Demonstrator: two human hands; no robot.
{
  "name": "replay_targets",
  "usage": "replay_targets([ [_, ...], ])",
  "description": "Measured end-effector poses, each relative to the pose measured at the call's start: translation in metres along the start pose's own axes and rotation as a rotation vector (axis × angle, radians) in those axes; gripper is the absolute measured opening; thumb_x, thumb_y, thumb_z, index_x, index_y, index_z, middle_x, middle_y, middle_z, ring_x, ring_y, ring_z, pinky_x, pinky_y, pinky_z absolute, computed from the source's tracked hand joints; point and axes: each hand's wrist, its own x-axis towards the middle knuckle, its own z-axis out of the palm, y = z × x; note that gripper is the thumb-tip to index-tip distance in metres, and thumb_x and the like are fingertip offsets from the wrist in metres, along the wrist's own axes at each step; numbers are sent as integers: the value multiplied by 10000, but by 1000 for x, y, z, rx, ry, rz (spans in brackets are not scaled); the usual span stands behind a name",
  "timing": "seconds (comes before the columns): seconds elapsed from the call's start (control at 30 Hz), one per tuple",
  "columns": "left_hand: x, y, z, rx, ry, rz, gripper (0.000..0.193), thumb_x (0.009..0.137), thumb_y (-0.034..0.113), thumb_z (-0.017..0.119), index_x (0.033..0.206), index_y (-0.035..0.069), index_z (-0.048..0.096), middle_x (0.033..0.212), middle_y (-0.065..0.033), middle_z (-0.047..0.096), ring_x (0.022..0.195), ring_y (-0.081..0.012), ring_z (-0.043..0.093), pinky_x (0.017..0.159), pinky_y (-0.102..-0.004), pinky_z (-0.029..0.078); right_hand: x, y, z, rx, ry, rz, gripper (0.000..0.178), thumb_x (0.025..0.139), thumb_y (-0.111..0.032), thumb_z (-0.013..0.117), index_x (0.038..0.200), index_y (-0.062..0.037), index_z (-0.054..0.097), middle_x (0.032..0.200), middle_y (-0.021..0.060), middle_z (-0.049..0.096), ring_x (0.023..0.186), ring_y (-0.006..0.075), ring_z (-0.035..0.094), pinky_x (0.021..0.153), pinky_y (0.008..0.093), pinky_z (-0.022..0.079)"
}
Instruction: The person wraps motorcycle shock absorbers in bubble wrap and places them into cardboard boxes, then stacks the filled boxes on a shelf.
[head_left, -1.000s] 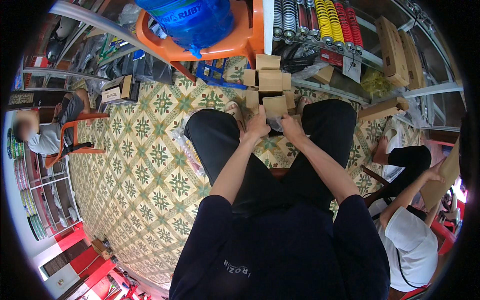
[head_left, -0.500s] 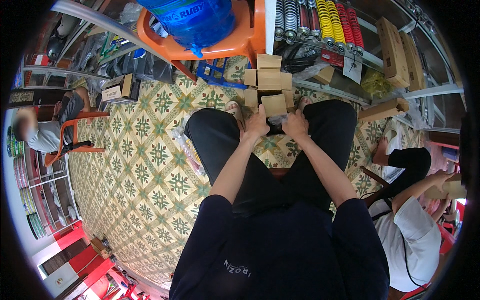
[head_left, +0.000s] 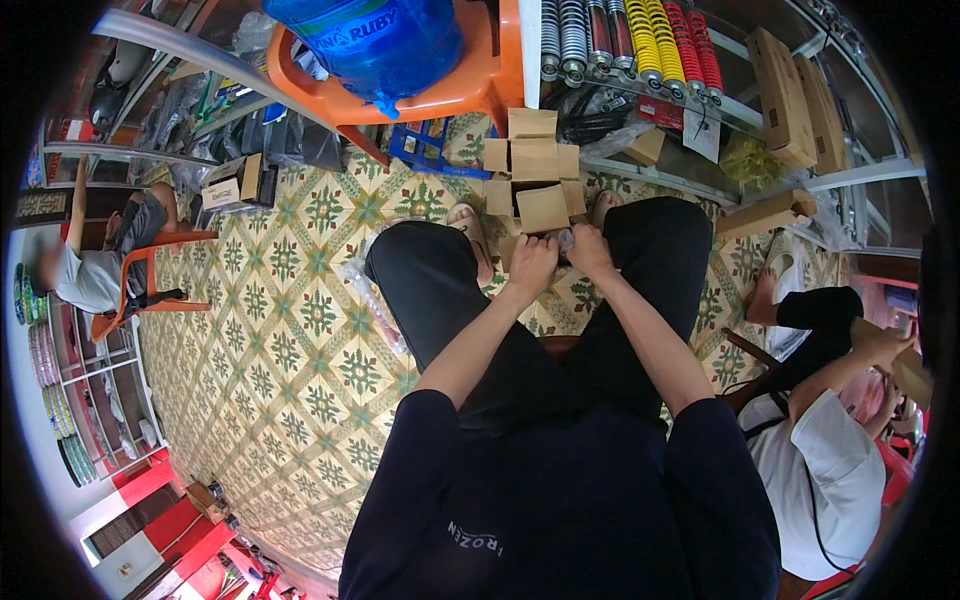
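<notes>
Between my feet stand several small brown cardboard boxes (head_left: 543, 208) in a row, their flaps folded out. My left hand (head_left: 533, 262) is at the near edge of the closest box, its fingers curled in; what they grip is hidden. Close beside it, my right hand (head_left: 590, 250) is closed on a crumpled piece of clear plastic wrapping (head_left: 566, 240). Whatever the wrapping contains is too small and covered to make out.
Ahead stands an orange plastic chair (head_left: 420, 98) bearing a big blue water jug (head_left: 375, 50). A blue plastic crate (head_left: 425, 148) lies below it. Shock absorbers (head_left: 655, 45) line the shelf at right. One person (head_left: 815, 470) sits close on my right, another (head_left: 90, 275) far left.
My left hand has shifted right, off the box's side, and its fingers have curled in next to the right hand. The right hand has barely moved. The far-left person has raised an arm.
</notes>
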Motion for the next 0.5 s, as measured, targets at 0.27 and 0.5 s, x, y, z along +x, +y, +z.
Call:
replay_targets([
  [0.27,3,-5,-3,-432,47,-115,209,840,162,605,1027,70,624,890,-161,636,852,-387,611,727,-486,497,11,1,-18,340,-193,98,394,872,-350,517,785,-17,707,888,233,662,821,395,640,762,446,488],
  [0.5,8,0,-2,-385,-140,-178,231,833,232,615,1039,144,669,910,-178,627,825,-376,630,729,-472,513,1,1,-9,298,-46,131,226,825,-229,588,821,-24,681,827,194,668,816,375,641,750,433,487],
])
